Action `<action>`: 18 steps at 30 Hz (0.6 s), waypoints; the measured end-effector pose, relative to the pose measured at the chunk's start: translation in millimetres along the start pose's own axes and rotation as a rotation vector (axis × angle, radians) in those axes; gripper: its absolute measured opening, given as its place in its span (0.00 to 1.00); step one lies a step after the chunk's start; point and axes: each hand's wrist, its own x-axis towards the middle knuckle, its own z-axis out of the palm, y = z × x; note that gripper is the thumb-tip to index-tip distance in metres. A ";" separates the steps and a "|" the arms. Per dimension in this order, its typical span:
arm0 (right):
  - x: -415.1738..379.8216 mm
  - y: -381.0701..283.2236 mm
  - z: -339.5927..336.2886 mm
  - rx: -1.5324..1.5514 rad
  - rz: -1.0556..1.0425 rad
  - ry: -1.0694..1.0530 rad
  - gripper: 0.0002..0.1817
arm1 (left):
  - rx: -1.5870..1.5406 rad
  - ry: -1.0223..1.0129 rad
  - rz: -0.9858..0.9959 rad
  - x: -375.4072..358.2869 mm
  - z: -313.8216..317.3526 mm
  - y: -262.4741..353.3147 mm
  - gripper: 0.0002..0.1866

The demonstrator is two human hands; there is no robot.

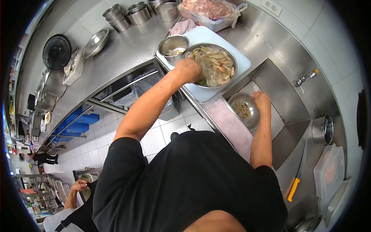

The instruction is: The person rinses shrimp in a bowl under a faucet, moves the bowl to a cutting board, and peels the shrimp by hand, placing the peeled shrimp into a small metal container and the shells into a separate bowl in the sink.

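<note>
A large steel bowl (234, 69) full of raw, greyish shrimp (216, 63) stands on a white cutting board (242, 58). My left hand (188, 70) is closed at the bowl's left edge; its fingertips and anything in them are hidden. Beside that bowl, a smaller steel pot (161, 48) contains pale pieces. Down in the sink, a steel mixing bowl (253, 118) holds a small heap of shrimp or shrimp scraps (242, 110). My right hand (262, 102) is at this bowl's far rim with fingers curled together. Something small and pinkish shows at its fingertips, too small to name.
A pink towel (232, 125) covers the sink's front edge. To the right lie a yellow-handled knife (294, 187), a steel pot (322, 129) and a faucet (305, 77). Bagged meat (210, 9) sits behind the board. Another person's hand (80, 185) appears at lower left.
</note>
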 end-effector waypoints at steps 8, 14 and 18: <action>-8.4 -125.7 -37.6 0.216 -0.501 0.399 0.09 | -0.736 0.139 -0.212 9.6 -36.1 -22.0 0.15; -17.3 -224.2 -20.4 0.339 -0.700 0.271 0.15 | -1.151 0.260 -0.304 12.9 -47.0 -5.7 0.17; -5.7 -229.9 -15.0 0.421 -0.703 0.300 0.13 | -1.311 0.209 -0.290 3.1 -50.1 -5.1 0.19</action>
